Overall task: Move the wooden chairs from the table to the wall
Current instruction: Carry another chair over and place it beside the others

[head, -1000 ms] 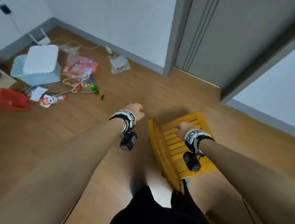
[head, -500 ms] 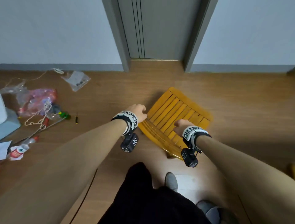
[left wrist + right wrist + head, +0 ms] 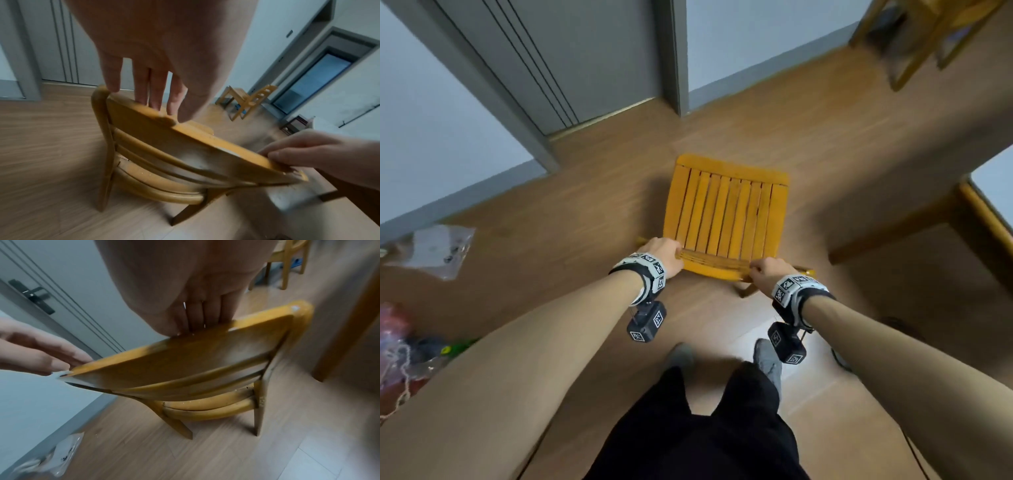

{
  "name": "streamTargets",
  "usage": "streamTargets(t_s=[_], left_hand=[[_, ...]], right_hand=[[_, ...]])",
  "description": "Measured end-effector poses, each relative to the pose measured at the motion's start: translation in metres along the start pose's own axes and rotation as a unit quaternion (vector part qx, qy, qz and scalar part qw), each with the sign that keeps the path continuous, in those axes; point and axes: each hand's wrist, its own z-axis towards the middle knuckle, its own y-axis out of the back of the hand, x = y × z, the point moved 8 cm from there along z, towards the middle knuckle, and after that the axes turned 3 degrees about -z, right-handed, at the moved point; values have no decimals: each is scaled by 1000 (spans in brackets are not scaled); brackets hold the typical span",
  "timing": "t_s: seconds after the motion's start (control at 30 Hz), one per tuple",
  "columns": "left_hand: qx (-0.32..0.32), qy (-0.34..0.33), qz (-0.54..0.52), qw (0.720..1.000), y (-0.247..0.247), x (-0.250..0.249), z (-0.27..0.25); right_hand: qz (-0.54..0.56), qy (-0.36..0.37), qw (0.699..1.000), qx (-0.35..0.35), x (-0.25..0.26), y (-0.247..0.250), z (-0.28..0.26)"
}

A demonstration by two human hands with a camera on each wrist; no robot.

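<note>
**Both hands on the top rail of the slatted chair**

The left hand [image 3: 662,251] is gripping the left end of the top rail of the wooden chair [image 3: 726,212], fingers [image 3: 141,87] draped over the far side of the rail and only loosely bent. The right hand [image 3: 768,274] is clamping the right end of that rail, fingers [image 3: 197,316] packed together and hooked over its edge. The two hands are sitting apart, one at each end of the backrest.

The chair is standing on the wood-grain floor [image 3: 571,219] at the middle of the head view, its seat pointing towards 12 o'clock, where a grey door [image 3: 571,58] and pale wall [image 3: 421,144] are standing. Its seat is made of narrow, honey-yellow lengthwise slats with rounded front corners; the backrest is showing curved horizontal rails, the top one broad, worn and darkened.

At 2 o'clock a second wooden chair [image 3: 928,37] is standing by the wall. At 3 o'clock a brown table [image 3: 976,212] edge and leg are showing. At 9 o'clock a clear plastic bag [image 3: 434,251] is lying on the floor.
</note>
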Motion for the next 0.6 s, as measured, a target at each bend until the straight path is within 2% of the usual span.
streamTargets(t_s=[0.27, 0.43, 0.6], left_hand=[[30, -73, 83, 993, -15, -22, 0], [9, -113, 133, 985, -25, -25, 6], [32, -116, 111, 987, -32, -20, 21]], right_hand=[[28, 5, 998, -63, -4, -8, -34], [4, 1, 991, -137, -6, -14, -29], [-46, -32, 991, -123, -6, -23, -5]])
